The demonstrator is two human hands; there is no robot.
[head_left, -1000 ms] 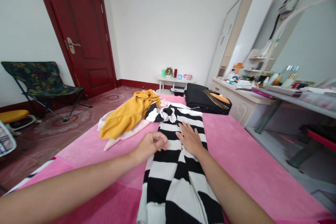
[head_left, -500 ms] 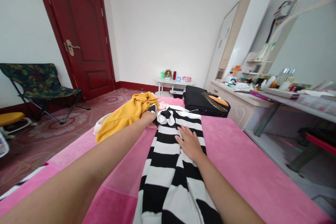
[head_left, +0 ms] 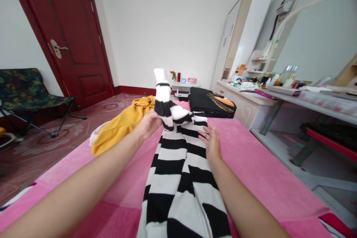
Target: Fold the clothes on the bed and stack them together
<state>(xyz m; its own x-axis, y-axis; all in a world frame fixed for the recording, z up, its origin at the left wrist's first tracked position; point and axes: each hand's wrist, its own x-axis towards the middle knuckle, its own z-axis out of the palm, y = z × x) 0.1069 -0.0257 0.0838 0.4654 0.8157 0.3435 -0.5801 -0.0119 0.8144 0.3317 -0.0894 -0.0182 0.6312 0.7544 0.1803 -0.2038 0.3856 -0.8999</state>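
Note:
A black-and-white striped garment (head_left: pixel 178 178) lies lengthwise on the pink bed cover (head_left: pixel 251 163). My left hand (head_left: pixel 147 123) is closed on the garment's far sleeve end, which stands lifted and flips up above the bed. My right hand (head_left: pixel 212 142) lies flat with fingers spread on the striped cloth, just right of the lifted part. A yellow garment (head_left: pixel 122 126) is crumpled on a white cloth to the left of my left hand. A folded black garment with a gold pattern (head_left: pixel 212 104) rests at the far end of the bed.
A dark red door (head_left: pixel 69 41) stands at the left with a folding chair (head_left: pixel 30 93) before it. A small white table (head_left: pixel 185 83) with small items is by the far wall. A cluttered white dresser (head_left: pixel 251 98) and desk (head_left: pixel 306 100) line the right side.
My left hand reached forward to the garment's far end, took hold of it and lifted it up. My right hand slid a little forward and right on the stripes.

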